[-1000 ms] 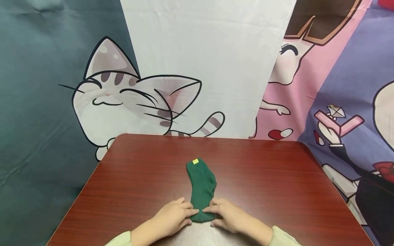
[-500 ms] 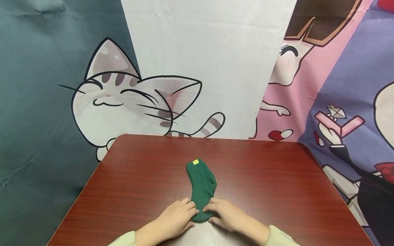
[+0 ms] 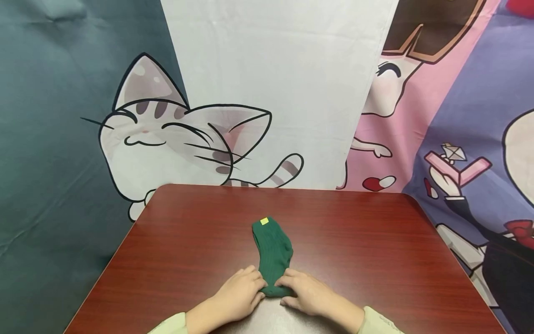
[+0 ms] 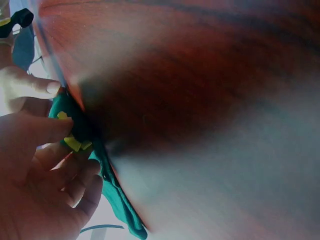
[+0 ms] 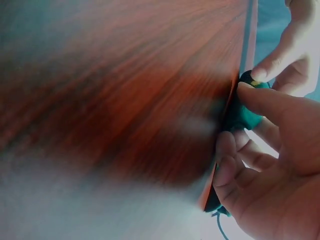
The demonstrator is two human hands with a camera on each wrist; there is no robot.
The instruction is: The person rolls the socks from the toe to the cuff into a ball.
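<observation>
A green ribbed sock (image 3: 274, 250) lies lengthwise on the table, a yellow label (image 3: 264, 221) at its far end. Its near end bulges in a small roll. My left hand (image 3: 238, 294) pinches the left side of this roll, thumb at the near edge and fingers over the top. On the right side my right hand (image 3: 306, 291) grips the same end in a mirrored way. Close up, the left wrist view has the green cloth (image 4: 117, 197) with yellow patches between thumb and fingers. From the right wrist, the rolled sock (image 5: 245, 117) sits under both thumbs, partly hidden by fingers.
The reddish-brown wooden table (image 3: 354, 241) has rounded far corners. Behind it hangs a cloth backdrop (image 3: 275, 60) printed with a cartoon cat and figures. Light green sleeves (image 3: 377, 320) cover both forearms.
The fingers of both hands have curled in more over the sock's near end. That end has rolled slightly away from me, so the flat part is a little shorter.
</observation>
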